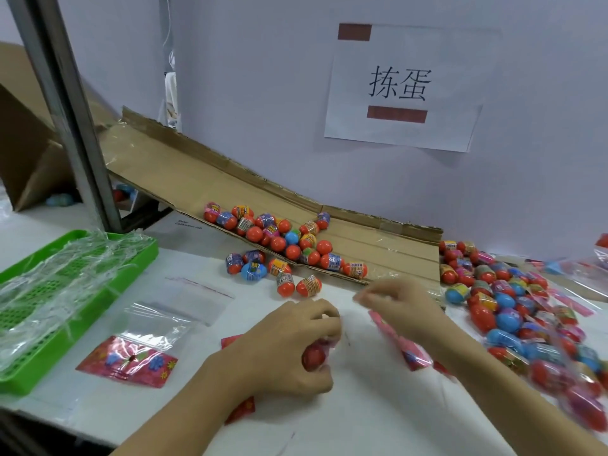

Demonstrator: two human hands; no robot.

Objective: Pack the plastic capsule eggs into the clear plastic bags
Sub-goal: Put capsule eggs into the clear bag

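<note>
Item: left hand [289, 347], fingers curled around a red plastic capsule egg [314, 357]; right hand [399, 304], fingers pinching a clear plastic bag with pink printed header [399, 347].
Location: white tabletop [362, 416]; loose eggs [279, 240] on brown cardboard ramp [204, 172] behind.

Glossy plastic eggs [283, 240] lie on a matt, rough-edged cardboard ramp [210, 179] beside crinkly clear bags [158, 320].

- I look down on a white table [378, 419] pushed against a pale lavender wall [263, 77].
- I see a paper sign [403, 87] stuck on that wall, with two dark characters and two red-brown bars.
- A grey metal post [65, 103] leans across the left.
- The light is soft and even.
</note>
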